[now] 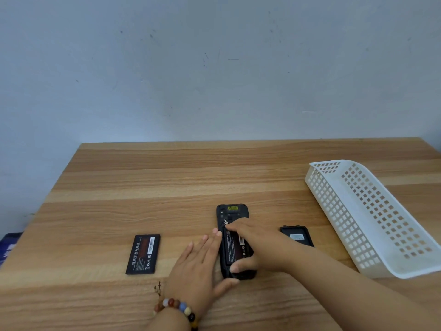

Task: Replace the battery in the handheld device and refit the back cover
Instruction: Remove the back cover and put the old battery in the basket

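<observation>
Head view: handheld device [230, 212] face-down, long axis pointing away.

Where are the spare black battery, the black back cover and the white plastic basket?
Flat black rectangular battery [143, 254]: head view, label centre.
Black plastic back cover [297, 236]: head view, inner face.
White perforated plastic basket [330, 201]: head view, long side wall.

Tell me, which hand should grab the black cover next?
Right, probably. The black plastic back cover lies on the right hand's side, close by its wrist. That hand presses the black battery in the black handheld device. The left hand rests flat against the device's opposite edge.
</observation>
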The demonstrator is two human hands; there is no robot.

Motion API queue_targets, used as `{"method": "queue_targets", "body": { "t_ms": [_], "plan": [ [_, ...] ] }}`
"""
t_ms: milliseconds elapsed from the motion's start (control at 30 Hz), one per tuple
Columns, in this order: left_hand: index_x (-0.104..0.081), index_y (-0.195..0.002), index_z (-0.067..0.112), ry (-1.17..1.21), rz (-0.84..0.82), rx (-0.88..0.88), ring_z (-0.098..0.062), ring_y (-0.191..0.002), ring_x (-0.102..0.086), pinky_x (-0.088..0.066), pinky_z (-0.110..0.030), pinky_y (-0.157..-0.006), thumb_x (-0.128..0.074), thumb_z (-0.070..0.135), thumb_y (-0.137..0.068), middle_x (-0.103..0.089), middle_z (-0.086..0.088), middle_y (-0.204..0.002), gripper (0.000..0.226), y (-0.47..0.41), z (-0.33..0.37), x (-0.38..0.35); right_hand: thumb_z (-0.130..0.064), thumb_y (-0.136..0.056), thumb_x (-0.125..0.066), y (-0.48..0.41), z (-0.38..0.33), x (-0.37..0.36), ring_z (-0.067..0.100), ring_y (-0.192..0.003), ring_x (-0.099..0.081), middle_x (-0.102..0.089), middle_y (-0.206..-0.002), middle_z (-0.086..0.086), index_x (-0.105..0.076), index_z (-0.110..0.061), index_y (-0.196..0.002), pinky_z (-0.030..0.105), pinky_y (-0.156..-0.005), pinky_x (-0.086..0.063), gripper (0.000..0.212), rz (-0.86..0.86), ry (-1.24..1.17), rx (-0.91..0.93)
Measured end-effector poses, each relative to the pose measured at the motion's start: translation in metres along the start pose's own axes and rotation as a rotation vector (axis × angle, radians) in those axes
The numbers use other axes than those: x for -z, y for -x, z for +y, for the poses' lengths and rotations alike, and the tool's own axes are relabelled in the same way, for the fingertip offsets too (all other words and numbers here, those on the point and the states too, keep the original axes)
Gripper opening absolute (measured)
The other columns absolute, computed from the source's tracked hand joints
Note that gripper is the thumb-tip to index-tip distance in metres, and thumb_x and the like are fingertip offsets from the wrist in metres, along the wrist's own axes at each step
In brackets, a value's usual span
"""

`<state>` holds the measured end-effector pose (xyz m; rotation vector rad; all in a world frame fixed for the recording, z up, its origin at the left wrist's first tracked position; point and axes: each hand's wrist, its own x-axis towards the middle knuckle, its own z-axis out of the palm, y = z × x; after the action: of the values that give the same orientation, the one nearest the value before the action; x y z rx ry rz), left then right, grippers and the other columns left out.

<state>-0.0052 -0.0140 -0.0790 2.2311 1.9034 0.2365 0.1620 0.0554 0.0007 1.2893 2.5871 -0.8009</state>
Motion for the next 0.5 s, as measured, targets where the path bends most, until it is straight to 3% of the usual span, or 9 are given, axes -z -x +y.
{"method": "queue_targets", "body": {
  "t_ms": [200,367,500],
  "plan": [
    [-0.041,-0.13,0.018,-0.014,-0.02,0.002,-0.009,-0.115,-0.053,-0.025,-0.03,-0.096,-0.007,0.076,-0.078,-0.054,0.007,-0.13,0.085,-0.0008,-0.0003,0.0007,-0.046,-0.085,-0.058,-0.0005,0.0054,-0.0005,0.007,-0.143,-0.013,-0.017,-0.157,-0.011,-0.021,-0.027,-0.148,0.022,-0.114,-0.012,0.075,-0.017,0.11,0.023],
    [-0.04,-0.13,0.019,0.0,-0.031,0.002,-0.008,-0.114,-0.054,-0.026,-0.028,-0.095,-0.008,0.076,-0.078,-0.055,0.007,-0.128,0.084,-0.0016,-0.0001,0.001,-0.044,-0.093,-0.045,0.0009,0.0035,-0.0019,0.022,-0.143,-0.017,-0.019,-0.156,0.007,-0.016,-0.01,-0.148,0.034,-0.116,-0.017,0.071,-0.03,0.401,0.141],
    [-0.039,-0.13,0.019,0.005,-0.034,0.0,-0.008,-0.112,-0.055,-0.026,-0.028,-0.095,-0.008,0.076,-0.078,-0.056,0.008,-0.127,0.083,-0.0013,-0.0001,0.0023,-0.039,-0.093,-0.046,-0.0004,0.0022,0.0025,0.028,-0.138,-0.025,-0.03,-0.15,0.013,-0.023,-0.007,-0.145,0.039,-0.114,-0.026,0.065,-0.035,0.443,0.189]
  ]
}}
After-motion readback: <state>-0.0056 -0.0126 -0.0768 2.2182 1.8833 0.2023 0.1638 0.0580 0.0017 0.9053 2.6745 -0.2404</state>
